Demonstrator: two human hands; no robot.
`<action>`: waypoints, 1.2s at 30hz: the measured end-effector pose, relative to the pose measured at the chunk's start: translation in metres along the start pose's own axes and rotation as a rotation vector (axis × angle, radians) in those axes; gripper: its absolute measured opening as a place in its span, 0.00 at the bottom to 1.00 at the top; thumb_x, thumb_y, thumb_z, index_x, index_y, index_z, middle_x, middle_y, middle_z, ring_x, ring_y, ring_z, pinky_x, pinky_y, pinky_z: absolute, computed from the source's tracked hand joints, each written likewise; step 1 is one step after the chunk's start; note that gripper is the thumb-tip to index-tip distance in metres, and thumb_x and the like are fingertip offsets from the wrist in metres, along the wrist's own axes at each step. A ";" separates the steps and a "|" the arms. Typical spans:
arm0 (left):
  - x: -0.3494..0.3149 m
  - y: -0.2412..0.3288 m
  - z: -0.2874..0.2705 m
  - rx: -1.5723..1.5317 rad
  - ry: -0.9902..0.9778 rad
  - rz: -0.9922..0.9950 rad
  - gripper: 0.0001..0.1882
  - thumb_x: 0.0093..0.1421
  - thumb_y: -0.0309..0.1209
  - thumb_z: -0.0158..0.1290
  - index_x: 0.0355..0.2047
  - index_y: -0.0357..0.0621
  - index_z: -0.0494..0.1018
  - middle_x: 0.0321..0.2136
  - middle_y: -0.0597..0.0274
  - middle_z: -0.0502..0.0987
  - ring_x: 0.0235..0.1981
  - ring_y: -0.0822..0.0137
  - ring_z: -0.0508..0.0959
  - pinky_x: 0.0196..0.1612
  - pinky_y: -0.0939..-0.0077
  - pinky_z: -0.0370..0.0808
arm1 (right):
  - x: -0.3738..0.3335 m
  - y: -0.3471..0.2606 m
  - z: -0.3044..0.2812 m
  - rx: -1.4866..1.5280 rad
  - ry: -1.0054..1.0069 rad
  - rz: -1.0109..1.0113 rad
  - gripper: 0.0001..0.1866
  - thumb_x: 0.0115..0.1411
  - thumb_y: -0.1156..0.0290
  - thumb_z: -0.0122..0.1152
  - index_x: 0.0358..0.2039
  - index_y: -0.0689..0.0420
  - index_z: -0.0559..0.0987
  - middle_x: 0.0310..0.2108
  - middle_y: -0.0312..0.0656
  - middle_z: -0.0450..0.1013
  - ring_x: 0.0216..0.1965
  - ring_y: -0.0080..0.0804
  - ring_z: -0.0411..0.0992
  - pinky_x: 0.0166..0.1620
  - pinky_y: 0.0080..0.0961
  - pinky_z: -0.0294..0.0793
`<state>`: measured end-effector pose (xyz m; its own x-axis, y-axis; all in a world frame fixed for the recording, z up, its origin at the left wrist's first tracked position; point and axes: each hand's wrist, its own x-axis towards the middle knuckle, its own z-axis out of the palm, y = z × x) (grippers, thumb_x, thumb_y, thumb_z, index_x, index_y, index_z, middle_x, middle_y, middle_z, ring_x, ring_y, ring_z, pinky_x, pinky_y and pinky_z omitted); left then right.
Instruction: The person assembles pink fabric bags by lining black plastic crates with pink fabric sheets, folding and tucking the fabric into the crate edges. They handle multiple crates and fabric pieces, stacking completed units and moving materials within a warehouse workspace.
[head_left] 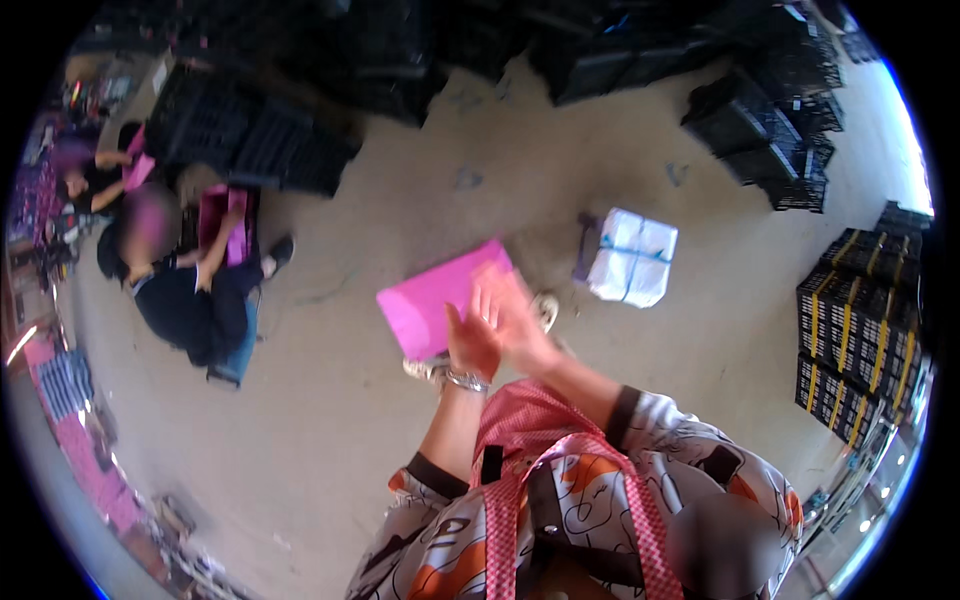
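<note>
Right hand (512, 322) spread, left hand (476, 346) beside it, its grip unclear from here, at a pink sheet (432, 300) by the shoes (422, 370); sheet apparently loose, white bundle (632, 258) already bound.

Two hands, one pink sheet (430, 300), one white bundle (632, 258)

Two bare hands, one left (474, 345) and one right (508, 318), are at the sheet's right end. Two pale shoes (545, 310) show at its edges, one below, one right. The single bundle lies well to its right. Left of the sheet are two co-workers (175, 305); the nearer has one blue stool (236, 352) and one pink-lined crate (240, 238). Above and right of the sheet, black crates (260, 135) stand in several stacks, too dark and crowded to count.
</note>
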<state>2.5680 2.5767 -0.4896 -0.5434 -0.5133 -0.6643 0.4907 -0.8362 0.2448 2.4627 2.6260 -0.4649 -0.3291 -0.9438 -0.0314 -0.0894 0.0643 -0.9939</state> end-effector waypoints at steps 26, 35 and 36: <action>-0.252 0.001 0.128 0.380 -0.631 -0.028 0.29 0.65 0.44 0.43 0.60 0.39 0.56 0.53 0.52 0.66 0.51 0.63 0.69 0.49 0.71 0.67 | -0.065 0.017 -0.043 -0.248 0.176 0.394 0.15 0.60 0.62 0.48 0.41 0.54 0.77 0.39 0.47 0.76 0.36 0.44 0.74 0.41 0.35 0.72; -0.207 0.041 -0.106 0.655 0.298 0.262 0.14 0.60 0.39 0.54 0.24 0.41 0.68 0.11 0.76 0.59 0.10 0.83 0.57 0.11 0.86 0.50 | -0.356 0.136 -0.199 -0.881 0.357 0.567 0.17 0.50 0.54 0.62 0.23 0.56 0.82 0.24 0.46 0.77 0.28 0.38 0.76 0.36 0.33 0.74; -0.219 0.046 -0.192 0.893 0.362 0.298 0.13 0.59 0.38 0.54 0.28 0.39 0.68 0.17 0.72 0.63 0.14 0.80 0.61 0.14 0.83 0.55 | -0.353 0.121 -0.164 -0.730 0.311 0.649 0.17 0.50 0.54 0.62 0.29 0.57 0.82 0.28 0.45 0.78 0.31 0.37 0.76 0.38 0.31 0.74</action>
<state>2.8401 2.6874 -0.4684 -0.1697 -0.7593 -0.6282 -0.1976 -0.5982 0.7766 2.4141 3.0200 -0.5571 -0.7381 -0.5376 -0.4076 -0.3238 0.8124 -0.4850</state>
